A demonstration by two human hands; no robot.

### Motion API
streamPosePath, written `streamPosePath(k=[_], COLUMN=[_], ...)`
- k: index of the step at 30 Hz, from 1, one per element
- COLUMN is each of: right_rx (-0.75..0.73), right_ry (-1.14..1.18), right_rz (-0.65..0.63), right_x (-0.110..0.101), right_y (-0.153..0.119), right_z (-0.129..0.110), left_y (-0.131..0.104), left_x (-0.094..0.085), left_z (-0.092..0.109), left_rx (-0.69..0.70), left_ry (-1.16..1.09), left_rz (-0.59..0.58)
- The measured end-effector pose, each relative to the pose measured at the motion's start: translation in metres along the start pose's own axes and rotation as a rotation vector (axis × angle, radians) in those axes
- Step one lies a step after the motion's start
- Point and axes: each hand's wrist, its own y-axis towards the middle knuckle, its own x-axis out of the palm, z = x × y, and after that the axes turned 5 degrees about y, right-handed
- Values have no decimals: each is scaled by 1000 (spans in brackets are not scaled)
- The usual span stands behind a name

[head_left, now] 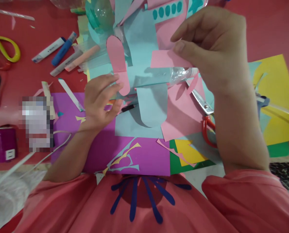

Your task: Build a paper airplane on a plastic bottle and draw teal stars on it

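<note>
My right hand (209,48) is raised over the papers, thumb and fingers pinching a pink paper strip (162,59) that juts out to the left. My left hand (100,98) has its fingers apart. Two of its fingertips overlap the left edge of a round-ended pink paper piece (117,55) with a crease across it; whether they press on it I cannot tell. Between the hands lies a light blue paper flap (152,103) with a rounded lower end. Just below my right hand is a clear plastic bottle (179,75), partly covered by paper.
Red-handled scissors (208,126) lie by my right forearm, yellow-handled scissors (7,48) at far left. Several markers (64,48) are at upper left. Paper scraps (125,158) rest on a purple sheet (149,155). A yellow sheet (283,106) is at right, a purple box (3,145) at left.
</note>
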Motion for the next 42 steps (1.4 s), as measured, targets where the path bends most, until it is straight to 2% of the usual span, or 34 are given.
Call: streamPosePath(k=[2,4,8,14,18,21,23,28,33,37,42], right_rx=[-11,-13,-38,-10,0,-36,-22,15,133,133,117], right_ry=[21,12,-106,-273,-409,-407,-381,-327,-349,-399,-414], right_rz=[9,-7,-34,-80,-75,-34,-56,-76,-146,-171,-160], right_x=[8,16,28,34,37,40,41,35,13,0,-1], right_y=[-2,-4,-8,-12,-14,-15,-15,-11,-1,1,1], right_z=[4,7,7,2,3,8,11,6,-8,-11,-6], left_y=[-2,-4,-4,-4,-6,-6,-5,-4,-5,-5,-5], left_x=[2,5,7,9,10,10,10,9,9,10,10], left_z=[1,2,4,8,9,11,12,15,16,16,15], left_rx=[17,-25,-47,-58,-156,-224,-247,-276,-285,-295,-291], left_ry=[39,55,10,-30,-79,-65,-57,-85,-64,-101,-74], left_rz=[-101,-151,-136,-111,-192,-286,-317,-315,-338,-329,-322])
